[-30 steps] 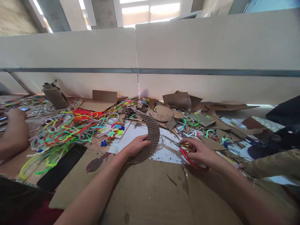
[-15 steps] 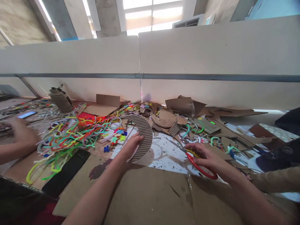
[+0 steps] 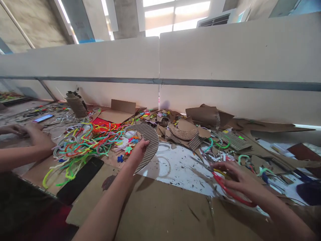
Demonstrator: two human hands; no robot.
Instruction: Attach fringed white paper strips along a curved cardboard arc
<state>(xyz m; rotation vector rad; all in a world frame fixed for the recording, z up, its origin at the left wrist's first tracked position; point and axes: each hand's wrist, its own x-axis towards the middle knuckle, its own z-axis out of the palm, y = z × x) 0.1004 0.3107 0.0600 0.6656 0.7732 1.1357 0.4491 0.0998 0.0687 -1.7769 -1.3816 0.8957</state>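
My left hand (image 3: 139, 152) pinches a curved piece of corrugated cardboard (image 3: 151, 143), ring-like with a wide open middle, and holds it raised over the white paper. Part of its left side is hidden behind my hand. On the right, my right hand (image 3: 234, 177) is curled around a pair of scissors (image 3: 232, 193) with red and yellow handles. Their blades point up and left over the white paper (image 3: 175, 167), slightly blurred. Small foam flowers (image 3: 128, 149) lie just beyond my left wrist. Brown cardboard (image 3: 163, 211) covers the table's near side.
Tangled coloured pipe cleaners (image 3: 82, 144) and a black phone (image 3: 80, 180) lie left. Another person's arm (image 3: 37, 147) reaches in there, near a lit phone (image 3: 43, 118). Cardboard scraps (image 3: 184, 129) pile up before the white partition (image 3: 213, 60). A twine spool (image 3: 76, 105) stands back left.
My view has turned slightly left. The cardboard piece has shifted a little left over the paper, still in my left hand. My right hand has moved right and nearer with the scissors.
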